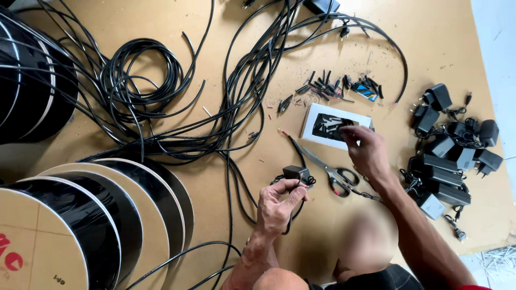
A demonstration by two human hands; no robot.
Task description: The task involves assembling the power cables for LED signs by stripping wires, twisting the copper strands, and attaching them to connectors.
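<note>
Left hand (pixel 277 207) grips a small black adapter (pixel 296 172) and its cable near the board's (pixel 161 32) bottom middle; right hand (pixel 368 153) pinches into a white tray (pixel 314 121) of small black pieces, just above the scissors (pixel 336 174). I'd keep the adapter steady and take one piece cleanly. More adapters (pixel 449 156) sit at the right edge, cable spools (pixel 80 225) bottom left. What the right fingertips hold, I can't tell; tray contents too small.

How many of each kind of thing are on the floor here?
Cable reels: 3 near the left hand
Scissors: 1
White tray: 1, under the right hand
Loose adapter: 1
Adapter pile: 1
Total: 7
</note>
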